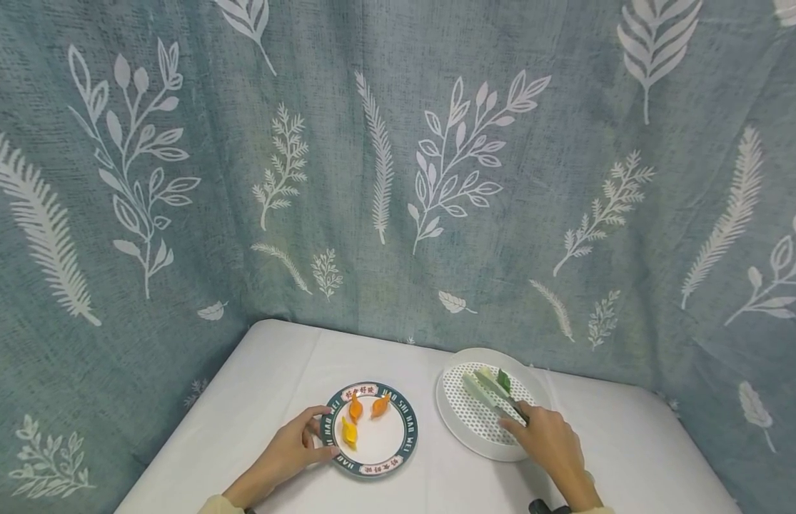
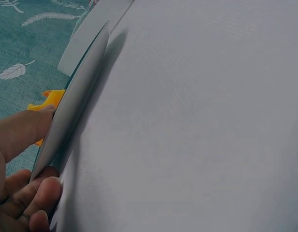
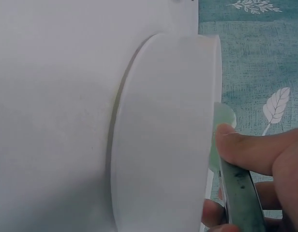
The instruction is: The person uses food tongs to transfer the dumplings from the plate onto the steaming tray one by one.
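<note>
Teal-grey woven cloth curtains [image 1: 333, 43], printed with white leafy sprigs [image 1: 380, 164], hang behind and beside a white, round-cornered bench [image 1: 275, 378] in soft, diffuse light.

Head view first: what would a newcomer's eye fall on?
Probably the bright yellow piece and two orange pieces on the green-rimmed plate, held by the left hand. Next, the pale green tongs in the right hand, over the round white strainer. Behind, leaf-patterned teal fabric fills much of the view.
</note>
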`<state>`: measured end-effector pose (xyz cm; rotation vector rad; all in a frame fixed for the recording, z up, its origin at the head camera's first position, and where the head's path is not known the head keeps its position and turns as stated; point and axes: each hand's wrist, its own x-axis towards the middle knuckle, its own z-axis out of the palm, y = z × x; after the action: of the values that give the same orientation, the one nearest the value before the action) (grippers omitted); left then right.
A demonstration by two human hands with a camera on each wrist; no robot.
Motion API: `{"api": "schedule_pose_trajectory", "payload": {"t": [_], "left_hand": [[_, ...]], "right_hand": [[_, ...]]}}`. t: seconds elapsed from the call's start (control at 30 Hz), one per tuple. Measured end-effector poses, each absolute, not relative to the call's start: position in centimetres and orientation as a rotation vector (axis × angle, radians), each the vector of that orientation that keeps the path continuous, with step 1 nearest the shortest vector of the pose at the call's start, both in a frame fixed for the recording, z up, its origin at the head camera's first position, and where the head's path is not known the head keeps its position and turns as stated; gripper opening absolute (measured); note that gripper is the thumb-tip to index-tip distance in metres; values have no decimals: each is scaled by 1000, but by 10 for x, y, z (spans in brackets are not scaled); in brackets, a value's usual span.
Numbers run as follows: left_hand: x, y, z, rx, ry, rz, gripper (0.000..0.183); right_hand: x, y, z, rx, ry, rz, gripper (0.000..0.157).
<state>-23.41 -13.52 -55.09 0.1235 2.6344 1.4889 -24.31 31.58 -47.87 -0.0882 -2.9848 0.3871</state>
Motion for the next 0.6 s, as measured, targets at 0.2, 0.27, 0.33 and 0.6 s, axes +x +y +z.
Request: {"api": "schedule_pose_trajectory", "payload": {"t": [0.2, 0.27, 0.33, 0.6], "left_hand": [[-235, -135, -551, 105, 2637, 1486, 84], [-235, -135, -551, 97, 2640, 1484, 84], [-236, -134, -552, 93, 2643, 1478, 84], [-234, -134, -551, 80, 2645, 1474, 83]], "right_hand": [[-237, 313, -472, -56, -2933, 430, 69], [-233, 311, -469, -50, -2926, 438, 70], [-230, 308, -467, -35, -2919, 442, 70], [-217, 290, -464, 74, -2850, 455, 65]]}}
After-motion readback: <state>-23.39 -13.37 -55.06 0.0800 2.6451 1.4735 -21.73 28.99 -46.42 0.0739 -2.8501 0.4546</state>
